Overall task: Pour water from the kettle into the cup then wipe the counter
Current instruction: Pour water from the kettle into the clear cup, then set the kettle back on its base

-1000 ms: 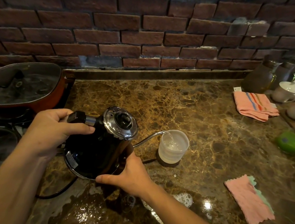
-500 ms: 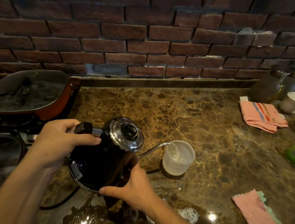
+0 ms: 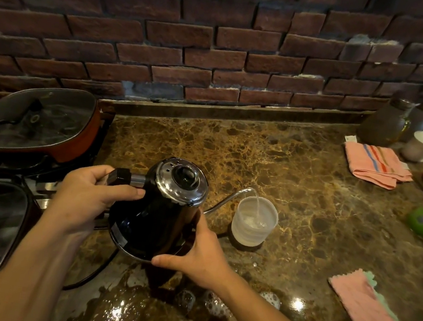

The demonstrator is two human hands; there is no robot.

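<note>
Water streams from the tilted kettle [image 3: 162, 213], held by left hand [image 3: 88, 194] on its handle and right hand [image 3: 200, 254] under its base, into the part-filled cup [image 3: 253, 224] at three o'clock. Wiping the wet counter [image 3: 311, 179] with the cloth [image 3: 366, 308] at four o'clock remains.

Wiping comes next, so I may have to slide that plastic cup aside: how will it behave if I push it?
The cup looks thin, translucent plastic, so probably light and flexible; its walls may flex if squeezed. It is only partly filled and taller than wide, so a push near the rim could tip it. The counter is glossy, with wet patches nearby, so it would likely slide easily.
</note>
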